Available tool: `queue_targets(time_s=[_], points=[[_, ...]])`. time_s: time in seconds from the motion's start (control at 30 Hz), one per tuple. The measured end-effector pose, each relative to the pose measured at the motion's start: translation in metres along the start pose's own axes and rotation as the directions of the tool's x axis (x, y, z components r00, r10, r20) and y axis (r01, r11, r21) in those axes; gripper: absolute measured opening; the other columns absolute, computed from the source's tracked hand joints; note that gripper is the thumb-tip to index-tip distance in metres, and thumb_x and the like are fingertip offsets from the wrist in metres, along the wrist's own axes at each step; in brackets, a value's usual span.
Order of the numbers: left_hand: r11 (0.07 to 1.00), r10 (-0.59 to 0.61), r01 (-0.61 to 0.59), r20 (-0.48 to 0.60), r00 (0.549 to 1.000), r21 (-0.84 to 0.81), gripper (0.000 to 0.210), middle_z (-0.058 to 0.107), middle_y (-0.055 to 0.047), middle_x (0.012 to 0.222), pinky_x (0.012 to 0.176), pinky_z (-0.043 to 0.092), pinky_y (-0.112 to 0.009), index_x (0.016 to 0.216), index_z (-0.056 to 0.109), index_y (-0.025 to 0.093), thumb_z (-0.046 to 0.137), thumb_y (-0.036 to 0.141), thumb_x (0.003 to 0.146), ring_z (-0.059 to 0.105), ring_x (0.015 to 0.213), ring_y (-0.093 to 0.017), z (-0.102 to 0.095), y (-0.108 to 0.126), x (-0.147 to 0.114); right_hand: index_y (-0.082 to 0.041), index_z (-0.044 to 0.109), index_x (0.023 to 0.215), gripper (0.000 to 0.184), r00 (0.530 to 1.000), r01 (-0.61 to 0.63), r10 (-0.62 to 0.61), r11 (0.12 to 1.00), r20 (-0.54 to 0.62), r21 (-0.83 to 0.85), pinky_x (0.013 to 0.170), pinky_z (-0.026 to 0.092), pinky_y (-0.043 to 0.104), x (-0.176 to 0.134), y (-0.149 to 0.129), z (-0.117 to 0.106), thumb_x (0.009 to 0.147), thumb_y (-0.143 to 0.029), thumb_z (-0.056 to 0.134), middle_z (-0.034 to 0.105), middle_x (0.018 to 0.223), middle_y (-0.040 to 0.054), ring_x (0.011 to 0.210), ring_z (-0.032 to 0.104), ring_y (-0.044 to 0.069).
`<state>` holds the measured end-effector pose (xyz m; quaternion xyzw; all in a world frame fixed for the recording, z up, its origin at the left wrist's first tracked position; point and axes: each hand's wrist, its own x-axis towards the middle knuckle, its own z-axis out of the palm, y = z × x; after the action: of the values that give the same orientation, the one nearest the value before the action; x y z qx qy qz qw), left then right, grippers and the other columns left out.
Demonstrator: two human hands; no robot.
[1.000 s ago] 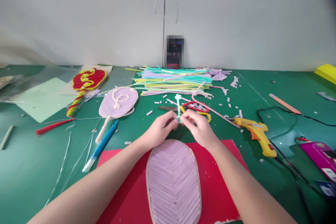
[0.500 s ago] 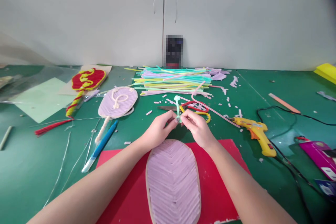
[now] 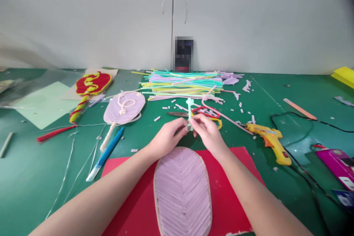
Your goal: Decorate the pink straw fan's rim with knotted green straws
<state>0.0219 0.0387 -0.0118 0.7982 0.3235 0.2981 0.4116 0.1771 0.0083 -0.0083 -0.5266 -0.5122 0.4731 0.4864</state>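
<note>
Between the fingertips of my left hand [image 3: 169, 136] and my right hand [image 3: 208, 132] I pinch a mint-green pipe cleaner [image 3: 189, 107]. Its upper end is bent into a small knobbly shape, and its lower end is partly hidden by my fingers. Below my hands, a lilac oval panel [image 3: 182, 191] with slanted ribs and a pale rim lies on a red sheet [image 3: 232, 184]. Just beyond my fingers rest scissors [image 3: 216, 122] with red and yellow handles, partly covered by my right hand.
A pile of coloured pipe cleaners [image 3: 182, 86] lies at the back. Left are a lilac fan [image 3: 124, 108], a red fan [image 3: 94, 83], a red tassel [image 3: 55, 134] and a blue brush [image 3: 106, 153]. A yellow glue gun [image 3: 269, 140] with a black cord [image 3: 306, 177] is right.
The mint-green pipe cleaner has shifted slightly right and up and stands straighter. My fingers have adjusted their pinch a little around its lower part.
</note>
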Motion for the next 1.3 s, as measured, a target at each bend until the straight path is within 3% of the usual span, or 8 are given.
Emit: queue_targets(time_s=[0.17,0.37,0.6,0.87,1.03,1.3], points=[[0.999,-0.034,0.034,0.017,0.999,-0.021,0.019,0.054,0.002,0.071,0.065,0.038,-0.021,0.076,0.051,0.017,0.044,0.029,0.089,0.049,0.068,-0.01,-0.0004,0.0007,0.0004,-0.019,0.055,0.079,0.024,0.994,0.068,-0.076,0.992,-0.074,-0.104,0.05,0.038,0.025,-0.0013,0.0006,-0.0006,0.08,-0.043,0.057,0.053,0.068,-0.001,0.052,0.045,0.01],[0.99,-0.067,0.071,0.034,0.997,-0.124,0.021,0.054,0.001,0.071,0.067,0.04,-0.022,0.076,0.051,0.016,0.042,0.031,0.09,0.05,0.069,-0.011,-0.0015,0.0029,0.0013,-0.021,0.056,0.078,0.016,0.974,0.19,-0.209,0.963,-0.085,-0.19,0.056,0.043,0.027,-0.0027,-0.0014,-0.0006,0.082,-0.037,0.056,0.057,0.076,0.0012,0.06,0.051,0.012],[0.99,-0.073,0.071,-0.014,0.997,-0.118,0.022,0.052,0.002,0.069,0.066,0.039,-0.022,0.074,0.049,0.017,0.043,0.031,0.089,0.048,0.067,-0.011,-0.0021,0.0018,0.0019,-0.022,0.052,0.079,0.028,0.999,0.016,-0.017,1.0,-0.034,-0.021,0.049,0.044,0.025,-0.0005,0.0018,0.0005,0.082,-0.049,0.052,0.053,0.068,-0.0006,0.06,0.052,0.013],[0.988,-0.093,0.096,0.025,0.995,-0.121,0.021,0.053,0.002,0.071,0.067,0.039,-0.022,0.075,0.049,0.017,0.042,0.03,0.089,0.049,0.068,-0.011,-0.001,0.0002,0.002,-0.02,0.052,0.081,0.022,0.999,0.052,-0.053,0.996,-0.007,-0.074,0.047,0.04,0.023,-0.0028,0.0014,0.003,0.081,-0.042,0.055,0.051,0.069,-0.0021,0.052,0.046,0.008],[0.992,-0.089,0.088,-0.008,0.996,-0.087,0.021,0.052,0.002,0.071,0.066,0.039,-0.022,0.074,0.049,0.017,0.042,0.03,0.089,0.047,0.068,-0.011,-0.0015,0.0002,0.002,-0.019,0.052,0.085,0.03,0.998,-0.027,0.031,0.996,-0.046,0.08,0.048,0.044,0.024,-0.0003,0.0027,0.0043,0.074,-0.045,0.062,0.055,0.073,-0.0005,0.058,0.053,0.011],[0.997,-0.053,0.052,-0.009,0.999,-0.057,0.02,0.053,0.002,0.072,0.066,0.039,-0.021,0.076,0.051,0.017,0.043,0.029,0.089,0.048,0.069,-0.011,-0.001,-0.0013,0.0012,-0.018,0.055,0.079,0.028,0.996,-0.063,0.07,0.99,-0.051,0.127,0.05,0.043,0.024,-0.0006,-0.0008,0.0035,0.069,-0.041,0.068,0.056,0.07,-0.002,0.054,0.049,0.009]])
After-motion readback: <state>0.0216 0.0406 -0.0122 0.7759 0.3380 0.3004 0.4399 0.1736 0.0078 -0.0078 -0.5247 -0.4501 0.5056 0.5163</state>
